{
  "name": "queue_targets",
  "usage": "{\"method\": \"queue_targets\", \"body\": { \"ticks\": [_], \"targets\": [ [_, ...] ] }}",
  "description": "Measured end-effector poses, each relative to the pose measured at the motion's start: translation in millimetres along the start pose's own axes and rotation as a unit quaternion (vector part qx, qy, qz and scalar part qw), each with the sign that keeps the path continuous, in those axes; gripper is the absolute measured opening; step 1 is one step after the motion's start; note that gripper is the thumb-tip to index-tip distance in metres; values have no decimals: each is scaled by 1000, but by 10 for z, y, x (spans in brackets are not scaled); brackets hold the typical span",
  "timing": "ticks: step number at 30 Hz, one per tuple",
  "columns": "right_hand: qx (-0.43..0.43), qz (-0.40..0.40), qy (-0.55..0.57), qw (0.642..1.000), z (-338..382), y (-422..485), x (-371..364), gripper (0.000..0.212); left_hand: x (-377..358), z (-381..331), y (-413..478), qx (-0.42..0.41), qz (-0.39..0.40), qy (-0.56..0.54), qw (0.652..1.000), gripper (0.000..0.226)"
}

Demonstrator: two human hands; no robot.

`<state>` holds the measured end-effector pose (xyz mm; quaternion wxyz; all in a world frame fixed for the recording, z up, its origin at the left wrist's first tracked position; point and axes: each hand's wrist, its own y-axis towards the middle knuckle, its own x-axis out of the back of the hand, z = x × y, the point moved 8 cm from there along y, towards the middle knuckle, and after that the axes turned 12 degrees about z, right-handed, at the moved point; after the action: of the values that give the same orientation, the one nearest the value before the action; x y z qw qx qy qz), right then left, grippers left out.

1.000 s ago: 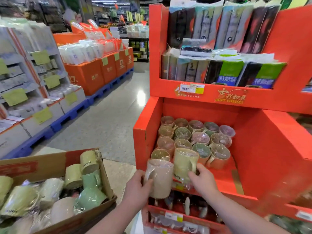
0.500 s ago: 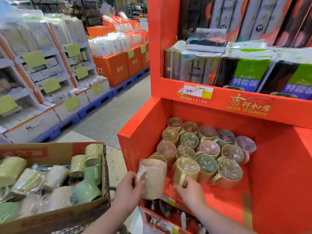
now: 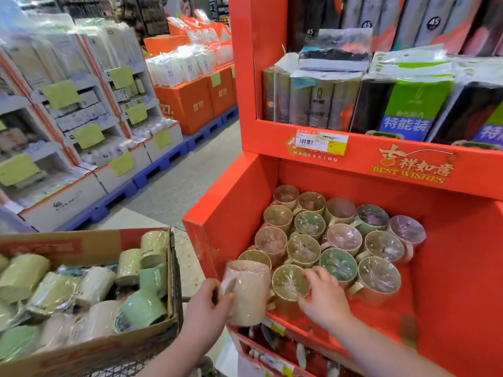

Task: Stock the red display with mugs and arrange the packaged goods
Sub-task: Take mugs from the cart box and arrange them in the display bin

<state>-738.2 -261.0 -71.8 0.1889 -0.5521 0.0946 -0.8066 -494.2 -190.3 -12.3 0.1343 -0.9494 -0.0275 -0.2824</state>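
Note:
The red display (image 3: 226,235) has a middle shelf with several plastic-wrapped mugs (image 3: 337,238) standing upright in rows. My left hand (image 3: 206,303) grips a beige wrapped mug (image 3: 249,292) at the shelf's front left corner. My right hand (image 3: 324,295) rests its fingers on a yellow-green mug (image 3: 288,282) standing in the front row. Packaged goods (image 3: 408,104) stand upright on the shelf above, with one loose pack (image 3: 334,50) lying on top of them.
A cardboard box (image 3: 89,240) of more wrapped mugs sits in a wire cart at my left. A lower red shelf (image 3: 272,346) holds other items. Across the aisle floor (image 3: 185,186) stand stacked displays on blue pallets.
The yellow-green mug went from held above the shelf front to standing in the front row. The beige mug stayed in my left hand. The view came closer and tilted down.

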Motion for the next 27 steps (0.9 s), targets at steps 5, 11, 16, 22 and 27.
{"method": "queue_targets", "body": {
  "ticks": [5,11,16,22,27],
  "targets": [
    [-3,105,42,994,67,81,-160,54,-15,-55,75,-7,26,-9,1000,12],
    [-25,97,69,993,53,156,-168,61,-8,-132,158,-39,31,15,999,13],
    [-30,92,42,994,112,298,-129,56,-10,-140,204,-38,43,21,998,12],
    [-35,99,54,993,100,264,-111,56,-40,-162,257,-52,64,6,997,10],
    [-15,31,147,988,93,131,113,50,-179,-284,326,-86,94,14,992,9]
  ]
}}
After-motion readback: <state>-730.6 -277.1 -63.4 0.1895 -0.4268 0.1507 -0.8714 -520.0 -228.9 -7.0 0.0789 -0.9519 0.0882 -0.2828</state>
